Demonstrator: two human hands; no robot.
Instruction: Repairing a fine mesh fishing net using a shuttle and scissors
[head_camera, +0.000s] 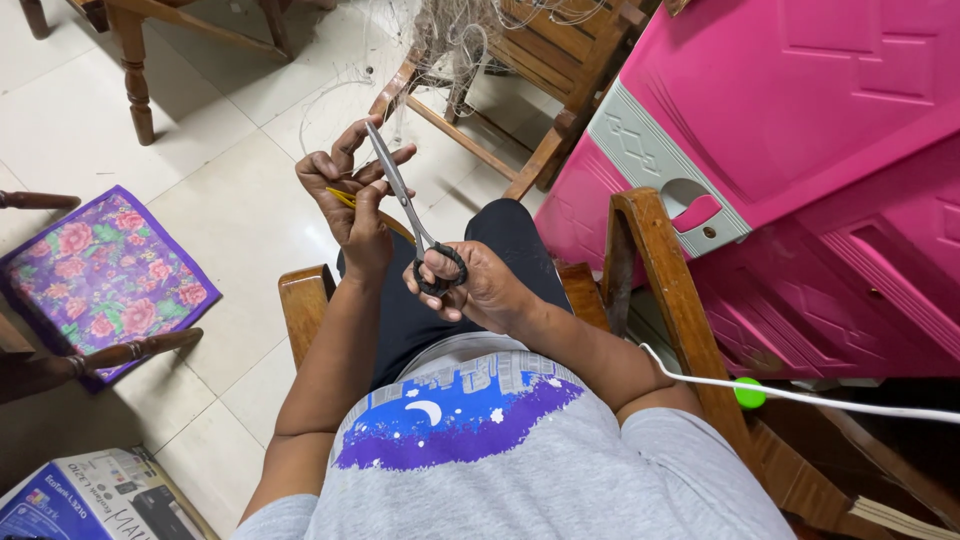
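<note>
My right hand (478, 288) grips the black handles of a pair of grey scissors (400, 192), blades pointing up and away. My left hand (350, 190) is raised just left of the blades, fingers pinching a small yellow piece (342, 196) and thin pale fishing line. The scissor tips reach the left fingertips. A tangle of fine netting (455, 35) hangs over the wooden chair (520, 75) in front of me. I sit in a wooden chair, dark trousers and a grey printed shirt below.
A pink plastic cabinet (800, 150) stands close on the right behind the chair's wooden armrest (665, 300). A white cable (820, 398) crosses at lower right. A floral cushion (105, 275) lies on the left; a cardboard box (100, 500) sits at bottom left. White floor tiles lie ahead.
</note>
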